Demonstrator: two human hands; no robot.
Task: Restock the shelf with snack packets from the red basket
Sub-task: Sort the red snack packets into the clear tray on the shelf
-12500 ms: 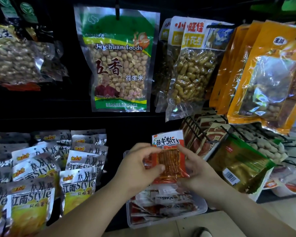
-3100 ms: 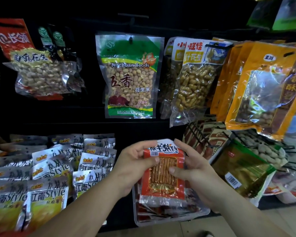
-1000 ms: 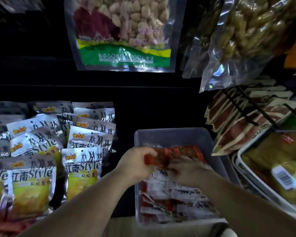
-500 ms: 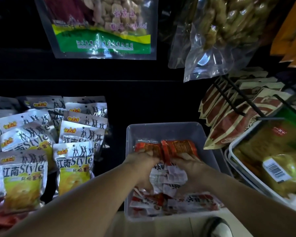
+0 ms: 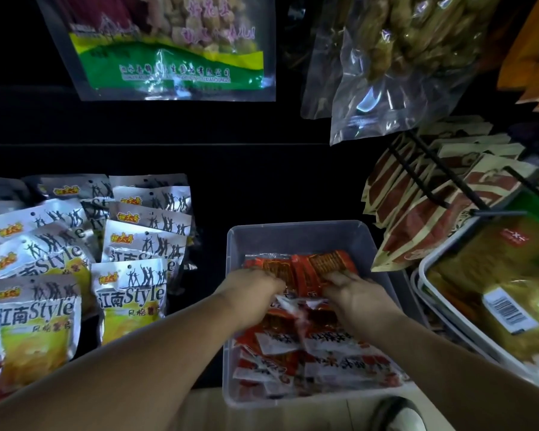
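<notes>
A clear plastic bin stands on the low shelf, filled with several red and white snack packets. Two red snack packets lie side by side at the back of the pile. My left hand reaches into the bin with its fingers curled down onto the left packet's near edge. My right hand does the same on the right packet. The fingertips of both hands are buried among the packets.
Silver and yellow packets fill the shelf to the left. Peanut bags hang above. On the right, a black wire rack holds brown packets beside a white basket of green-yellow packs. A shoe shows below.
Both hands have brought the red packets down from chest height into the bin and set them at the back of the pile. My view has tilted down and moved closer.
</notes>
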